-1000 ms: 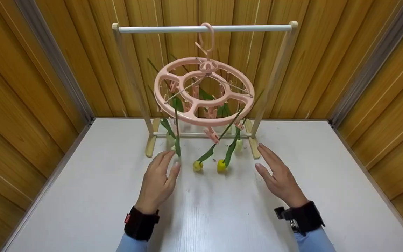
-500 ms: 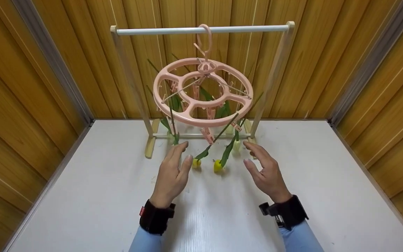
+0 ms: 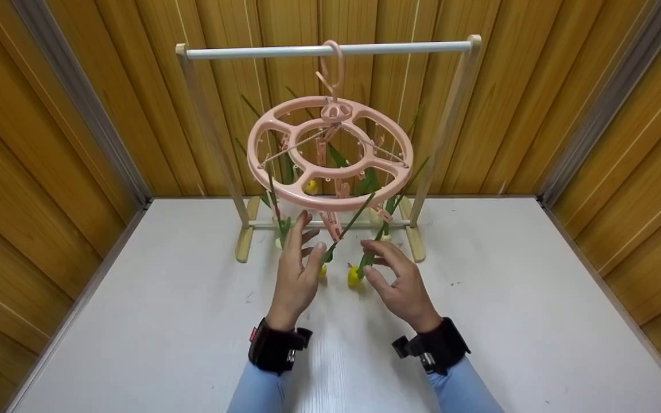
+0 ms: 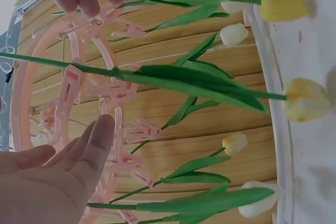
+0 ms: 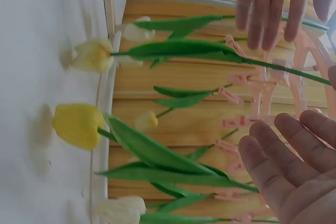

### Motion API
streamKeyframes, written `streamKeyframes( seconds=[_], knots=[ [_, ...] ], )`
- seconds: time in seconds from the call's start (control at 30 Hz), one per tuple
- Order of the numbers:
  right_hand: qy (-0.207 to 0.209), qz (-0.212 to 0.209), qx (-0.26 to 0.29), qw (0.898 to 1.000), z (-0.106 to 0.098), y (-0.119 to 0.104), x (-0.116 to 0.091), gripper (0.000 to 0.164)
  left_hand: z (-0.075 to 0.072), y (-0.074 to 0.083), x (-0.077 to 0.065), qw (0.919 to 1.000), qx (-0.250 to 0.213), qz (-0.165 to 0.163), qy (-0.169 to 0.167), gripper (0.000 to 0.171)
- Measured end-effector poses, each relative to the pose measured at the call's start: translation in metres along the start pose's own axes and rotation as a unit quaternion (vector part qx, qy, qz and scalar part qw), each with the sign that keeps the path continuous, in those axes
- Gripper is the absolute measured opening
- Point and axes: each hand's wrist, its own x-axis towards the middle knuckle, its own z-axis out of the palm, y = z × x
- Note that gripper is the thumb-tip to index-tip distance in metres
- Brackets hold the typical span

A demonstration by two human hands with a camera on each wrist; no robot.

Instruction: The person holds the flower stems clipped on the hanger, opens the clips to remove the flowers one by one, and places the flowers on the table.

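Note:
A pink round clip hanger [image 3: 330, 203] hangs by its hook, with artificial tulips clipped upside down around it. My left hand [image 3: 296, 281] is raised by the front left of the ring, fingers extended and thumb apart. Beside it hangs a pale yellow tulip [image 4: 307, 99] on a long stem held by a pink clip [image 4: 68, 93]. My right hand [image 3: 402, 284], fingers gently bent, stands beside a bright yellow tulip [image 5: 79, 126], overlapping its green leaves in the head view. Neither hand holds anything. White tulips [image 5: 123, 211] hang farther around; some blooms are hidden behind the hands.
The hanger's hook sits over the white bar [image 3: 250, 53] of a small rack with wooden posts [image 3: 457, 115] and feet [image 3: 244, 244]. It stands at the back of a white table [image 3: 152, 310]. Wood-grain panels [image 3: 66, 143] enclose the sides and back.
Both hands have moved inward, the left to the right and the right to the left, closer to each other and the front tulips. The hanger has turned slightly.

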Motion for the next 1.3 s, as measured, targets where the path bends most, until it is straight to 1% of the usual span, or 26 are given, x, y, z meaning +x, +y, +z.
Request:
streamKeyframes(
  seconds=[0.13, 0.3, 0.37, 0.5, 0.67, 0.77, 0.9, 1.0, 1.13, 1.2, 1.3],
  knots=[
    [-0.013, 0.012, 0.020, 1.000, 0.012, 0.001, 0.001, 0.042, 0.005, -0.002, 0.006, 0.9992, -0.038, -0.010, -0.005, 0.062],
    [-0.021, 0.001, 0.023, 1.000, 0.021, 0.005, 0.003, 0.042, 0.007, -0.005, 0.009, 0.9951, -0.099, 0.000, -0.009, 0.061],
    [-0.032, -0.002, 0.022, 0.999, 0.023, 0.006, 0.003, 0.042, 0.008, -0.005, 0.009, 0.9932, -0.116, 0.003, -0.009, 0.060],
    [-0.058, 0.002, 0.019, 0.998, 0.025, 0.005, 0.004, 0.043, 0.009, -0.006, 0.009, 0.9919, -0.126, 0.011, -0.009, 0.056],
    [-0.078, 0.000, 0.002, 0.997, 0.025, 0.002, 0.004, 0.049, 0.011, -0.004, 0.011, 0.9888, -0.147, 0.014, -0.022, 0.049],
    [-0.076, -0.007, -0.006, 0.997, 0.024, 0.000, 0.004, 0.051, 0.012, -0.003, 0.012, 0.9865, -0.161, 0.013, -0.026, 0.047],
    [-0.065, -0.016, -0.012, 0.998, 0.023, -0.001, 0.003, 0.049, 0.012, -0.002, 0.012, 0.9844, -0.173, 0.016, -0.025, 0.045],
    [-0.056, -0.022, -0.008, 0.998, 0.021, -0.001, 0.003, 0.047, 0.011, -0.001, 0.012, 0.9846, -0.171, 0.026, -0.023, 0.042],
    [-0.041, -0.033, 0.003, 0.999, 0.019, -0.001, 0.004, 0.044, 0.010, -0.001, 0.013, 0.9869, -0.155, 0.036, -0.023, 0.038],
    [-0.032, -0.042, 0.009, 0.999, 0.018, 0.000, 0.005, 0.043, 0.009, -0.001, 0.015, 0.9872, -0.153, 0.036, -0.025, 0.036],
    [-0.024, -0.055, 0.015, 0.998, 0.017, 0.000, 0.005, 0.041, 0.009, 0.000, 0.018, 0.9859, -0.162, 0.032, -0.027, 0.034]
  ],
)
